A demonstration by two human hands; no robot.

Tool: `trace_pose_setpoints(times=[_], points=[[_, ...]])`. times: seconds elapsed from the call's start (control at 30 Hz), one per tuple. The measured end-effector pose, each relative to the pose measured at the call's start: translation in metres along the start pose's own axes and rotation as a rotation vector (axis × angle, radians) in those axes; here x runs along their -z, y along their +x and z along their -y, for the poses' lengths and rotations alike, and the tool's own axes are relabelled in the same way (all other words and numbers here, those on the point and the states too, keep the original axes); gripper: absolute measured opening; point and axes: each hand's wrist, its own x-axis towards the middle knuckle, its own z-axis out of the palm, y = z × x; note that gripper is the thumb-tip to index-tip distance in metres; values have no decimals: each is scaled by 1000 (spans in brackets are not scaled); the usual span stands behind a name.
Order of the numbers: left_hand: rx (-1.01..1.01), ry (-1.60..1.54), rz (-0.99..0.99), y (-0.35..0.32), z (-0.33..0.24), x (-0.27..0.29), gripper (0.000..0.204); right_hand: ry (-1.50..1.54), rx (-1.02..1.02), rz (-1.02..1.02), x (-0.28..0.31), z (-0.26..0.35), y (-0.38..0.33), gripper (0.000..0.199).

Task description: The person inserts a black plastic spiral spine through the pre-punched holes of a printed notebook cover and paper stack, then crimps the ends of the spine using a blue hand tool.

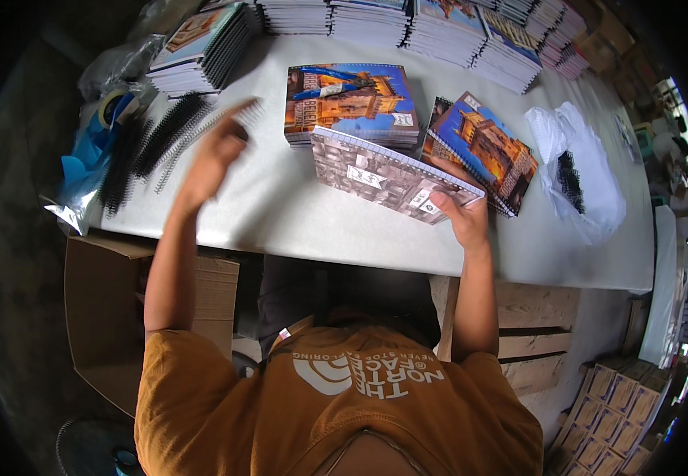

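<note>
My right hand [463, 214] grips a notebook [391, 178] by its right end, thumb on the grey patterned cover. A row of punched holes runs along its upper edge, where no coil shows. My left hand [217, 159] is raised over the table beside a heap of black spiral coils [173, 131]. Motion smears its fingers, and whether a coil is in them cannot be made out. Behind the held notebook sits a stack of notebooks [352, 103] with blue-handled pliers [332, 89] on top. To the right lie spiral-bound notebooks [486, 147] with castle covers, close to my right hand.
Several piles of bound notebooks [367, 24] line the table's far side, with another pile [201, 51] at far left. A white plastic bag [590, 174] holding black coils lies right. Blue tape [114, 107] is at left. An open cardboard box [110, 301] stands below the table's front edge.
</note>
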Motion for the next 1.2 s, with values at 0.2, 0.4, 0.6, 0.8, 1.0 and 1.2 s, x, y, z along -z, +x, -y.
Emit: trace_pose_setpoints(times=[0.2,0.4,0.6,0.8,1.0,1.2], points=[[60,231,151,-4,-26,-66,57,-47,10,7,0,-8,-3,29],[-89,0,-33,11,-12,-52,38,-180,66,-29,-2,-4,-3,26],[33,-150,-49,12,-13,-54,41,-199,92,-24,-3,-6,-5,25],[182,-452,21,19,-22,-44,26,-264,200,76,-5,5,0,25],[-387,85,88,23,-40,-26,25,-107,78,28,-2,-2,-8,25],[-201,452,306,27,-54,-19,43,-225,211,83,-7,5,-2,24]])
